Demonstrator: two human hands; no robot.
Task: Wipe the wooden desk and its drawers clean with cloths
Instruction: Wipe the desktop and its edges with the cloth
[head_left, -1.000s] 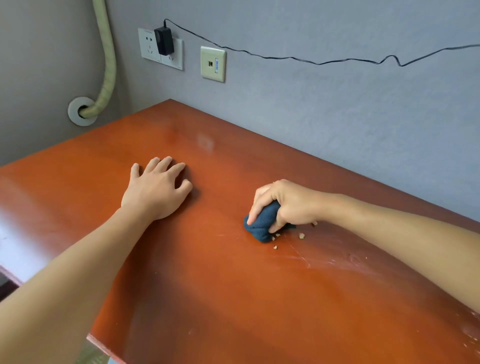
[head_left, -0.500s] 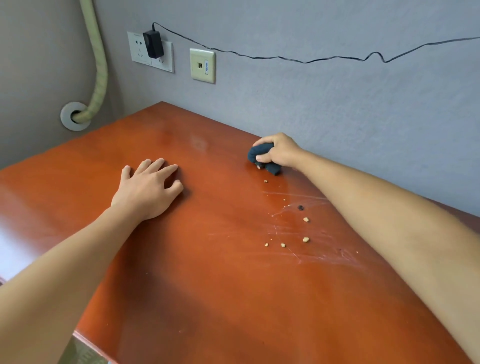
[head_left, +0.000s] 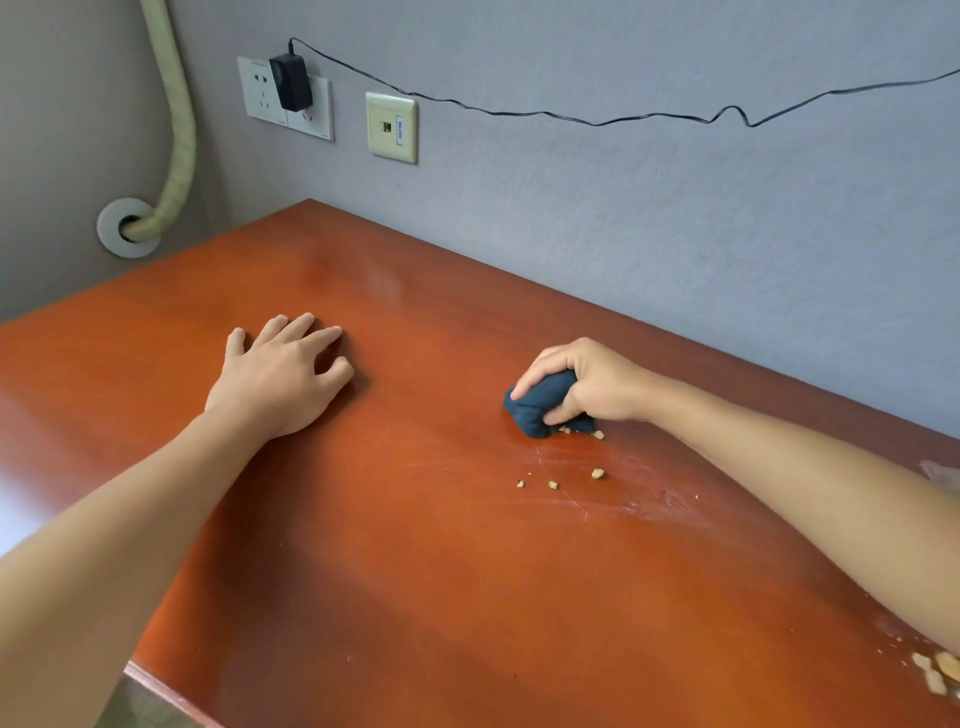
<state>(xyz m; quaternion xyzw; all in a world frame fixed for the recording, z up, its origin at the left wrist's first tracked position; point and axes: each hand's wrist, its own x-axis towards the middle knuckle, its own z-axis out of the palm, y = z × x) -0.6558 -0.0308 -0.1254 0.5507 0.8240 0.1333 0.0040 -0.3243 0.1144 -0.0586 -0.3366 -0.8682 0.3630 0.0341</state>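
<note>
On the desk (head_left: 415, 571), the right hand (head_left: 597, 387) grips a balled cloth (head_left: 535, 410) just beyond 3 crumbs (head_left: 597, 473), while the left hand (head_left: 280, 376) lies spread flat, well left of the cloth.

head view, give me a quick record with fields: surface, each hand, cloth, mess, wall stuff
surface: wooden desk, reddish brown, pale smears near the right forearm
left hand: flat on the desk, fingers spread, holds nothing
right hand: grips the cloth and presses it on the desk
cloth: dark blue, bunched into a wad
mess: crumbs just nearer than the cloth; more at the desk's right edge
wall stuff: black adapter plugged into a socket, its thin cord running right; beige hose entering a wall port
</note>
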